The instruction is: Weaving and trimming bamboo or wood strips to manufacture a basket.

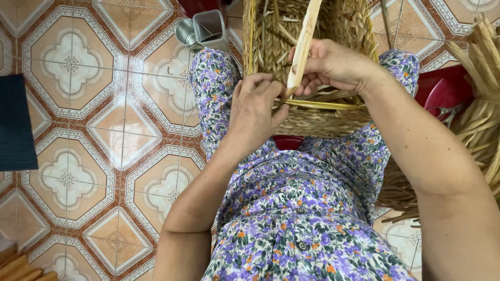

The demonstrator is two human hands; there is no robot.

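A woven straw basket [344,26] rests between my knees, its open top facing me. My left hand [255,106] presses on the basket's near rim [333,105], fingers curled over the weave. My right hand [328,65] pinches a flat pale straw strip [304,39] that rises upward from the rim. Both hands meet at the rim where the strip enters the weave. Loose strand ends stick out inside the basket.
A bundle of dried straw [482,93] lies at the right, over a red plastic object [442,91]. Two metal containers [200,28] stand on the patterned tile floor [104,130] by my left knee. A dark mat [15,125] lies at the far left.
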